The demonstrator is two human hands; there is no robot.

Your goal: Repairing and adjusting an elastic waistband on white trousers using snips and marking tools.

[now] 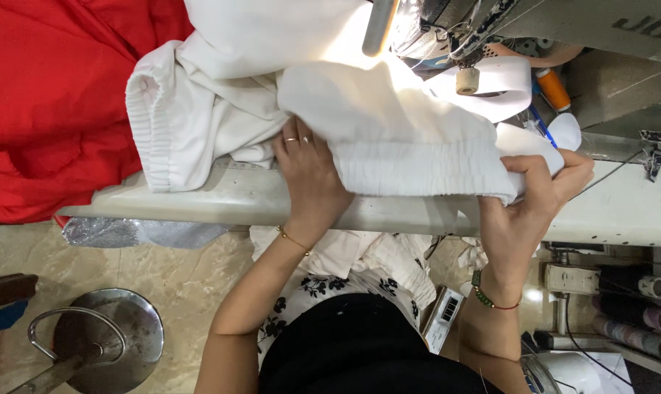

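My left hand [308, 171] lies flat, palm down, on the white garment [374, 131], fingers stretched forward and pressed into the cloth with two rings showing; it grips nothing, only pins the fabric against the sewing table [257, 201]. A thin gold bracelet [294, 239] sits at that wrist. My right hand [535, 197] is curled at the far right end of the garment's gathered waistband [418, 171], thumb on top and fingers folded under, pinching the ribbed edge so the band runs taut between my two hands. A green bead bracelet [483, 298] rings that wrist. The waistband stretches across the table's front edge just beyond my knuckles, and the rest of the garment piles up behind it toward the sewing machine [491, 29], where bright light washes the cloth out. A second ribbed cuff [155, 128] of the same white fabric hangs off to the left of my left hand, near a heap of red cloth [53, 109] that touches it. An orange thread spool [554, 89] stands just beyond my right hand beside a strip of white tape [505, 80]. Below the table edge are my floral top [308, 288], a marbled floor, and a round metal stool base [104, 339] at lower left.
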